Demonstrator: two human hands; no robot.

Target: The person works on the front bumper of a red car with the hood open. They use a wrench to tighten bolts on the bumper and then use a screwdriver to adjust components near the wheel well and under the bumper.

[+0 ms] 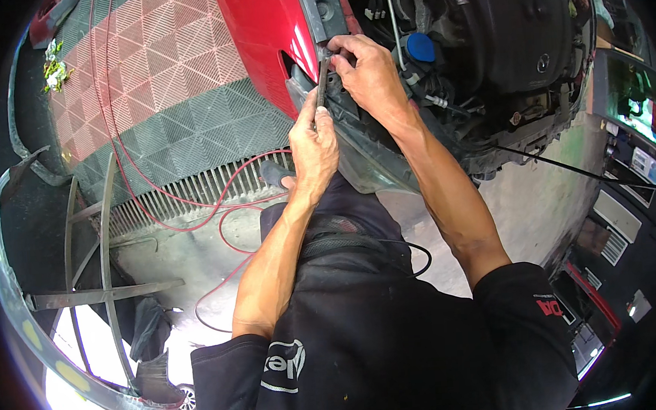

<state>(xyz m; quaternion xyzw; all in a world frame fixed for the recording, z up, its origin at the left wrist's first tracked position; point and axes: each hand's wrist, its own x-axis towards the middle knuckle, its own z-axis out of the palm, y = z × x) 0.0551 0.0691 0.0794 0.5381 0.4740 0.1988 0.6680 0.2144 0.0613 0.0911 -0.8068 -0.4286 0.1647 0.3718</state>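
Note:
My left hand (pixel 314 149) is closed round a slim, dark metal hand tool (pixel 323 83), which points up and away from me. Its exact kind is too small to tell. The tool's far end meets the edge of a red car fender (pixel 269 39), beside a grey metal flange (pixel 324 11). My right hand (pixel 369 75) is at that same end, with thumb and fingers bent together in a pinch. Whatever sits between those fingertips is hidden. Just below the tool lies a dark plastic trim piece (pixel 362 146) at the car's front corner.
Right of my hands is the open engine bay with a blue cap (pixel 420 47) and a black engine cover (pixel 528 35). Red hoses (pixel 219 204) cross the tiled floor (pixel 162 65) and a drain grate (pixel 191 185). A bumper (pixel 60 364) rests on a metal stand (pixel 106 241) at left.

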